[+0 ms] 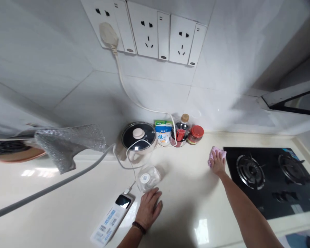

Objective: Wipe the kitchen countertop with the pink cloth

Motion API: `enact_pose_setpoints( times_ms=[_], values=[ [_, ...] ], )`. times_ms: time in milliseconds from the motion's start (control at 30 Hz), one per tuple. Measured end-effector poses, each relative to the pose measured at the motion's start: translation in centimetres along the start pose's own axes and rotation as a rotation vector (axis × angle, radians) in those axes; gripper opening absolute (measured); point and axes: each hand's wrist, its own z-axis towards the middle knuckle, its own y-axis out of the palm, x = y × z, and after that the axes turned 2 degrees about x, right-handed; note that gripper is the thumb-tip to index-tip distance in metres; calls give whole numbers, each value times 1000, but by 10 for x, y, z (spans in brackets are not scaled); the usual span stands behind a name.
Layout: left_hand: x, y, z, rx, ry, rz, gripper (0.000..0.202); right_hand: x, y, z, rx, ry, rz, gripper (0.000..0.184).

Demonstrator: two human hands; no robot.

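Observation:
My right hand (218, 163) presses a pink cloth (213, 154) flat on the pale countertop (181, 179), just left of the black gas stove (265, 199). Its fingers lie spread over the cloth. Palm down on the counter rests my left hand (147, 208), fingers loosely apart and nothing in them, with a dark beaded bracelet at the wrist. Right above its fingertips sits a clear plastic container (152, 179) with a round white label. To its left lies a white power bank (111, 220) with a dark display and a cable plugged into its end.
Along the wall stand a lidded electric pot (138, 137), a blue-and-white seasoning bag (163, 134), a dark bottle (184, 124) and a red-lidded jar (195, 134). A grey hose (74, 175) crosses the left side near silvery bubble wrap (69, 143). A plug (109, 33) sits in the wall sockets.

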Motion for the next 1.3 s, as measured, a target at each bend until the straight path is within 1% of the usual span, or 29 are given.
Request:
enact_pose_setpoints(
  times_ms=[67,133,233,300,400,467,500,533,600,667,733,800,867,967,1067,1133,1167,1233,1267,1300],
  values=[
    [-1,2,0,11,5,-11,28,22,10,-43,-1,41,-14,64],
    [-2,3,1,22,11,-16,27,36,21,-91,23,65,-18,65],
    [-3,4,1,35,29,-25,27,41,41,-170,84,117,-2,65],
    [-4,5,1,45,32,-33,27,35,57,-226,108,131,9,66],
    [-4,7,1,54,25,-43,27,18,80,-301,107,83,21,67],
    [-4,8,1,48,18,-43,26,3,92,-333,94,30,25,67],
    [-3,8,0,44,15,-41,26,-4,95,-342,87,6,25,67],
    [-3,8,0,42,12,-38,26,-12,95,-345,82,-16,24,67],
    [-1,7,1,40,12,-32,26,-27,89,-334,72,-60,21,66],
    [0,5,1,38,17,-28,27,-40,73,-305,60,-122,14,64],
    [2,3,2,31,19,-28,28,-49,52,-262,39,-214,1,62],
    [3,2,2,20,15,-30,28,-58,32,-213,18,-299,-21,61],
    [4,2,2,9,2,-34,29,-68,15,-162,-6,-342,-45,61],
    [5,2,1,-3,-20,-40,30,-85,-5,-92,-36,-331,-61,61],
    [6,1,0,-20,-40,-40,30,-101,-18,-37,-53,-288,-33,62],
    [7,1,0,-33,-51,-39,30,-113,-23,-15,-68,-243,2,62],
    [7,1,0,-38,-54,-39,29,-121,-24,-10,-77,-209,21,63],
    [7,1,0,-39,-52,-38,29,-142,-24,-11,-100,-166,63,64],
    [6,1,0,-35,-50,-36,29,-155,-24,-18,-114,-177,80,65],
    [6,2,0,-30,-48,-34,30,-170,-22,-27,-129,-217,94,66]
  ],
)
